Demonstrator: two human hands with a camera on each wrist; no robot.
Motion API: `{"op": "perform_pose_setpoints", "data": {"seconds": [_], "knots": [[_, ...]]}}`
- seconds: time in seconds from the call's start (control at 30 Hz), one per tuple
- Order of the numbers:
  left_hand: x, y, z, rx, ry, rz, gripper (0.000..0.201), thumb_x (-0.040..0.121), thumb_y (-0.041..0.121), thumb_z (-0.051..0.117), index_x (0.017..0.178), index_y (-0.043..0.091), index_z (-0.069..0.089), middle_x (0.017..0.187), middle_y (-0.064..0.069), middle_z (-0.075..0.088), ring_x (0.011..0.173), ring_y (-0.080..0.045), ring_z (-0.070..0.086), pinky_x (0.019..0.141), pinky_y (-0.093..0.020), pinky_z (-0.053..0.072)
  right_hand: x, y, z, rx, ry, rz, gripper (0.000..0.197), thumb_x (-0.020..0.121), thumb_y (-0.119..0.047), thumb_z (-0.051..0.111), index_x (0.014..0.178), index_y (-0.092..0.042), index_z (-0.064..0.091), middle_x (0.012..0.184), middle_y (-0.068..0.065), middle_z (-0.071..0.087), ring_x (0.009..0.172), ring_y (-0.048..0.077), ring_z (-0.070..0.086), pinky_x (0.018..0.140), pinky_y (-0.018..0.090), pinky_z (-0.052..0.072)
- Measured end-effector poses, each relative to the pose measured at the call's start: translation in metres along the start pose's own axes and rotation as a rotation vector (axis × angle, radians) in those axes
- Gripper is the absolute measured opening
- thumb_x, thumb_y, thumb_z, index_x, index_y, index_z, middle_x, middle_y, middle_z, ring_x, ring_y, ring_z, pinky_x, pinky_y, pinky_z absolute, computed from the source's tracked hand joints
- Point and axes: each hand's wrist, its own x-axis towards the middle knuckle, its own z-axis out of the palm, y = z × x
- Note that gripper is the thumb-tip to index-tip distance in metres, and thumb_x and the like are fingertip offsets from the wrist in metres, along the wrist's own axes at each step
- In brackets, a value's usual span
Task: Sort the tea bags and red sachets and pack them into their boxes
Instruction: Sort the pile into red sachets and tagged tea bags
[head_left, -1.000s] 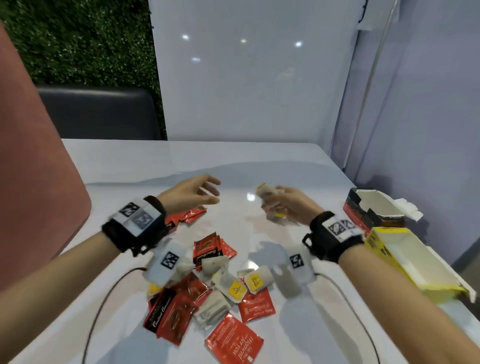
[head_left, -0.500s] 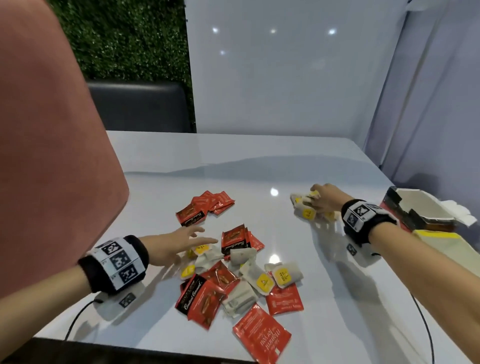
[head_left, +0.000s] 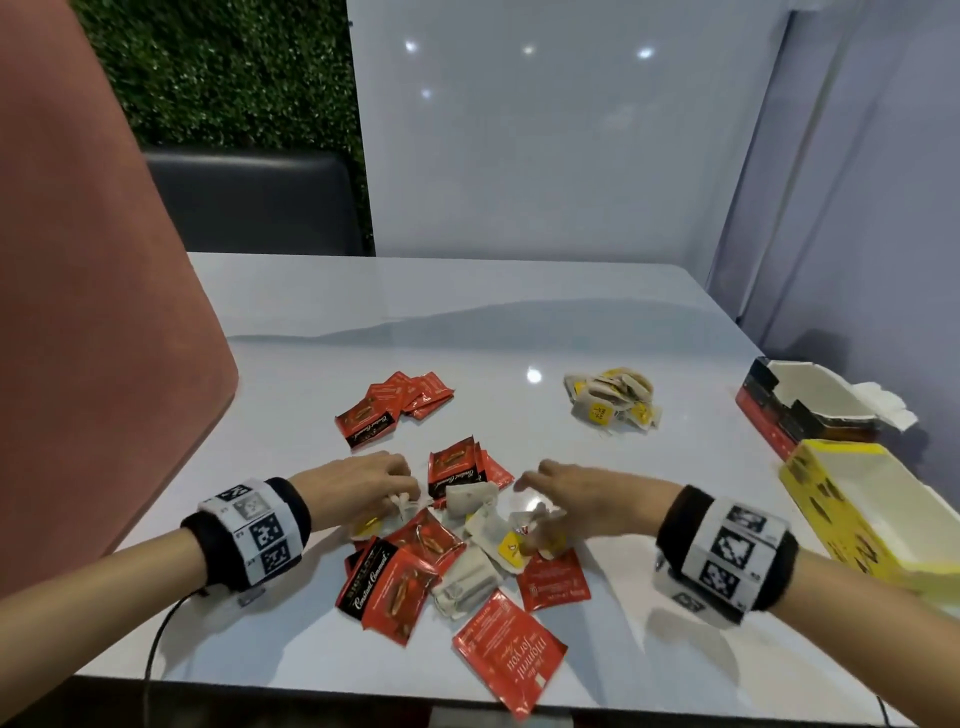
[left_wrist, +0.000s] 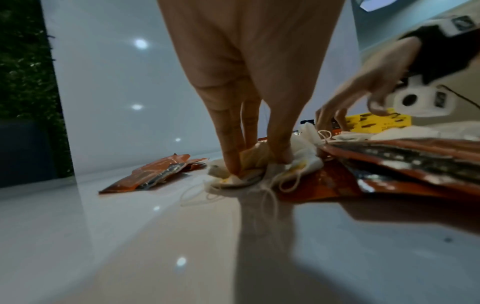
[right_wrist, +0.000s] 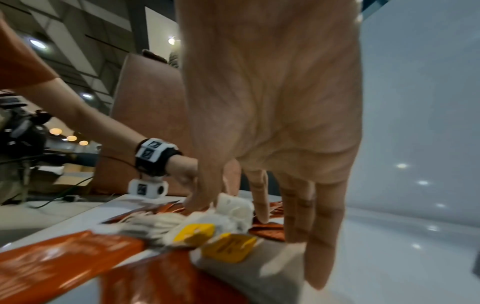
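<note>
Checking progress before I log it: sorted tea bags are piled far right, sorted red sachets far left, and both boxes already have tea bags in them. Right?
Not quite: in the head view the yellow box and the red box look empty. The tea bag pile and red sachet pile are as you say.

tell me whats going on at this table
A person is sorting a mixed pile of tea bags and red sachets. The left hand pinches a tea bag; the right hand reaches into the pile. Sorted red sachets and tea bags lie apart. Both boxes stand open.
</note>
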Motion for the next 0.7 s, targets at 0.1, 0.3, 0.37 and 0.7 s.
{"op": "perform_pose_setpoints", "data": {"seconds": [0.1,0.3,0.37,0.7], "knots": [[0.004,-0.004,0.003,-0.11,0.079,-0.014,0.027,0.095,0.019,0.049,0.12,0.02,0.058,0.124,-0.002,0.052,0.11,-0.017,0.052,0.09,-0.022,0.042,0.0,-0.015,0.018,-0.11,0.018,0.012,0.071,0.083,-0.051,0.06,0.137,-0.014,0.031,0.127,0.007,0.04,0.115,0.023,0.042,0.09,0.038,0.045],[0.007,-0.013,0.003,-0.262,0.275,-0.055,0.017,0.089,0.004,0.055,0.1,0.006,0.068,0.1,-0.008,0.068,0.091,-0.018,0.063,0.073,-0.012,0.039,0.016,-0.016,0.004,0.008,-0.008,0.079,0.076,0.079,-0.045,0.068,0.139,-0.018,0.029,0.131,0.006,0.04,0.12,0.024,0.043,0.095,0.039,0.045],[0.009,-0.019,0.001,-0.291,0.352,-0.079,0.01,0.085,0.004,0.062,0.092,0.005,0.069,0.09,-0.007,0.071,0.079,-0.006,0.062,0.068,-0.005,0.038,0.021,-0.016,-0.006,-0.014,-0.045,0.106,0.08,0.076,-0.043,0.072,0.139,-0.019,0.029,0.134,0.007,0.04,0.12,0.025,0.045,0.095,0.04,0.044],[-0.009,-0.038,-0.066,-0.582,0.697,-0.266,0.041,0.083,-0.002,0.061,0.074,0.037,0.057,0.071,0.038,0.061,0.069,0.016,0.058,0.064,0.001,0.042,0.015,0.002,0.011,-0.01,0.026,0.064,0.05,0.076,-0.019,0.075,0.116,-0.01,0.047,0.119,0.01,0.052,0.096,0.021,0.048,0.076,0.029,0.04]]}}
